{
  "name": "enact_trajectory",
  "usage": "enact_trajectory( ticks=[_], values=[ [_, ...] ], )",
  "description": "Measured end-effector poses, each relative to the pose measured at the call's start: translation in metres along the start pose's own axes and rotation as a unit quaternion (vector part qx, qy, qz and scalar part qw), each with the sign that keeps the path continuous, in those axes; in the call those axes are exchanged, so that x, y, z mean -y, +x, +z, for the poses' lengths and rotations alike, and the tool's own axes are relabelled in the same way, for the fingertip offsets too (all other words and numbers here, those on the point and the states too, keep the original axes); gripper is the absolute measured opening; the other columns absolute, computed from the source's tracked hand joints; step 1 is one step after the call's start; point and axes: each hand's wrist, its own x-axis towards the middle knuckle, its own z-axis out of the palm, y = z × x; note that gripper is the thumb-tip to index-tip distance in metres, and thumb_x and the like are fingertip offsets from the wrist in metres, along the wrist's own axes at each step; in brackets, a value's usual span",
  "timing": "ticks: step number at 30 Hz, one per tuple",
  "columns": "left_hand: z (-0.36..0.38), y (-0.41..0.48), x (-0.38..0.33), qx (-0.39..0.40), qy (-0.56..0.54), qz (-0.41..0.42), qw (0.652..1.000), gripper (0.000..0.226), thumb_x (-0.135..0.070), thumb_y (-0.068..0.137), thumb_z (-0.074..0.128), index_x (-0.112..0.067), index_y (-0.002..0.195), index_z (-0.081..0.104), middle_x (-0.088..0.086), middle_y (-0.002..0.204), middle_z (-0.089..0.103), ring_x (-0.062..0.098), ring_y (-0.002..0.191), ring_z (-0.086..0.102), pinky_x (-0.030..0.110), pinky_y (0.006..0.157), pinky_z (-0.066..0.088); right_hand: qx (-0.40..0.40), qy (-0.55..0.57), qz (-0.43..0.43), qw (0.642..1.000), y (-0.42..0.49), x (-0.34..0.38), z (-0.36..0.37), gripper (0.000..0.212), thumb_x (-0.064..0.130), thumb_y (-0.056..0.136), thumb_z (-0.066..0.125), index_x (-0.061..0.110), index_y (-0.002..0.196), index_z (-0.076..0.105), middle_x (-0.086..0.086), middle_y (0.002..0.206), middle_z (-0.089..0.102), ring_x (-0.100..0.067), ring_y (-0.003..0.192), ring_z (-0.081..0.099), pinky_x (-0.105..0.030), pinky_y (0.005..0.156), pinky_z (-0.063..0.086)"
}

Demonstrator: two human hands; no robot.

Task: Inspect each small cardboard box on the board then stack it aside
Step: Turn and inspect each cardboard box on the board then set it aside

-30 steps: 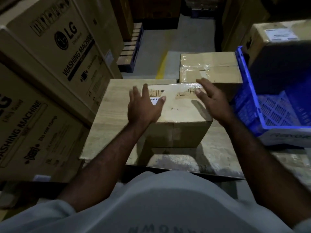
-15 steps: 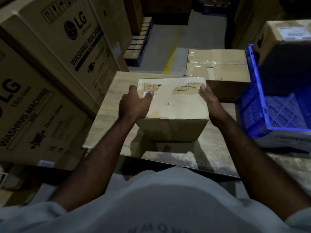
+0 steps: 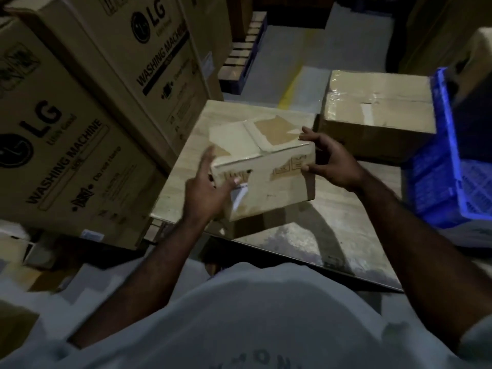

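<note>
fingers (image 3: 310, 136) of the right hand (image 3: 332, 166) grasp the right end of the small box (image 3: 269, 166), thumb on its printed near face. the left hand (image 3: 205, 193), blurred, clasps the near left corner with its thumb on the front and one finger raised along the side. the small box hangs tilted above the middle of the board (image 3: 306, 243), apparently clear of it, taped flaps turned upward. step in hand, by judgement: inspection by turning. good practice is to pin opposite ends firmly, roll the box slowly so each face meets the dim light, and check the tape seams and the front label before carrying it off. a larger taped box (image 3: 378, 113) sits at the far right corner of the board, near the right knuckles. a blue crate (image 3: 447, 182) stands just beside the board on the right. washing machine cartons (image 3: 80, 129) wall in the left side. these leave little room, so a wide turn risks a knock against the larger taped box.
</note>
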Motion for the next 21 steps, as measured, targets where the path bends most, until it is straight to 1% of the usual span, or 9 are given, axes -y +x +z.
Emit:
enact_trajectory(
  ticks=[3,6,8,10,12,14,16,19,21],
  values=[
    [0.02,-0.016,0.02,0.067,0.025,0.006,0.997,0.076,-0.043,0.085,0.083,-0.033,0.152,0.047,0.004,0.094,0.071,0.024,0.081,0.071,0.027,0.071,0.056,0.001,-0.066,0.011,0.998,0.009,-0.016,-0.006,0.064,-0.011,0.08,0.079,0.014,0.135,0.058,0.005,0.168,0.03,-0.005,0.148,0.034,-0.025,0.104,0.052],
    [0.044,-0.03,0.027,0.156,0.001,-0.004,0.988,0.077,-0.04,0.087,0.081,-0.033,0.153,0.042,0.002,0.109,0.073,0.014,0.095,0.073,0.033,0.083,0.062,-0.032,-0.122,0.028,0.992,0.01,-0.039,-0.018,0.066,-0.006,0.075,0.086,0.015,0.132,0.062,-0.002,0.163,0.04,-0.018,0.147,0.043,-0.039,0.111,0.049],
    [0.059,-0.033,0.031,0.209,-0.003,-0.001,0.978,0.077,-0.041,0.087,0.08,-0.035,0.152,0.04,0.004,0.116,0.072,0.016,0.104,0.071,0.035,0.089,0.061,-0.059,-0.142,0.054,0.987,0.006,-0.056,-0.021,0.065,-0.006,0.072,0.089,0.018,0.127,0.065,-0.005,0.146,0.058,-0.025,0.129,0.059,-0.05,0.104,0.055],
    [0.071,-0.034,0.033,0.253,0.016,0.011,0.967,0.075,-0.038,0.088,0.08,-0.033,0.152,0.041,0.005,0.115,0.071,0.018,0.106,0.069,0.029,0.087,0.057,-0.078,-0.175,0.072,0.979,-0.001,-0.075,-0.022,0.066,-0.006,0.069,0.091,0.025,0.122,0.066,-0.003,0.13,0.066,-0.027,0.114,0.066,-0.054,0.097,0.057],
    [0.078,-0.033,0.035,0.296,0.043,0.027,0.954,0.073,-0.037,0.089,0.079,-0.029,0.152,0.042,0.005,0.11,0.069,0.018,0.102,0.067,0.015,0.074,0.051,-0.089,-0.173,0.083,0.977,-0.009,-0.093,-0.02,0.069,-0.008,0.068,0.091,0.028,0.122,0.066,-0.001,0.126,0.067,-0.029,0.116,0.067,-0.048,0.101,0.056],
    [0.079,-0.029,0.033,0.324,0.064,0.036,0.943,0.069,-0.038,0.091,0.077,-0.03,0.15,0.043,0.003,0.104,0.068,0.017,0.094,0.066,0.009,0.064,0.047,-0.112,-0.137,0.087,0.98,-0.016,-0.105,-0.016,0.069,-0.012,0.071,0.088,0.019,0.128,0.066,-0.003,0.129,0.066,-0.03,0.122,0.065,-0.032,0.106,0.053],
    [0.078,-0.019,0.033,0.316,0.106,0.054,0.941,0.062,-0.05,0.09,0.073,-0.037,0.145,0.047,0.001,0.103,0.071,0.016,0.091,0.067,0.021,0.072,0.053,-0.151,-0.12,0.089,0.977,-0.022,-0.109,-0.006,0.068,-0.012,0.075,0.085,0.008,0.136,0.062,-0.005,0.133,0.064,-0.026,0.125,0.063,-0.024,0.106,0.051],
    [0.073,0.007,0.027,0.286,0.18,0.077,0.938,0.053,-0.065,0.089,0.061,-0.044,0.137,0.051,0.001,0.117,0.073,0.021,0.102,0.069,0.038,0.088,0.058,-0.234,-0.121,0.104,0.959,-0.038,-0.111,0.024,0.066,-0.005,0.086,0.077,0.013,0.146,0.057,-0.005,0.145,0.061,-0.02,0.13,0.058,-0.038,0.107,0.052],
    [0.071,0.025,0.019,0.274,0.231,0.092,0.929,0.053,-0.062,0.092,0.059,-0.044,0.141,0.048,0.003,0.128,0.069,0.029,0.114,0.066,0.043,0.092,0.057,-0.262,-0.112,0.091,0.954,-0.051,-0.106,0.051,0.065,-0.005,0.09,0.069,0.015,0.151,0.054,-0.005,0.153,0.054,-0.011,0.132,0.054,-0.032,0.107,0.052]
  ],
)
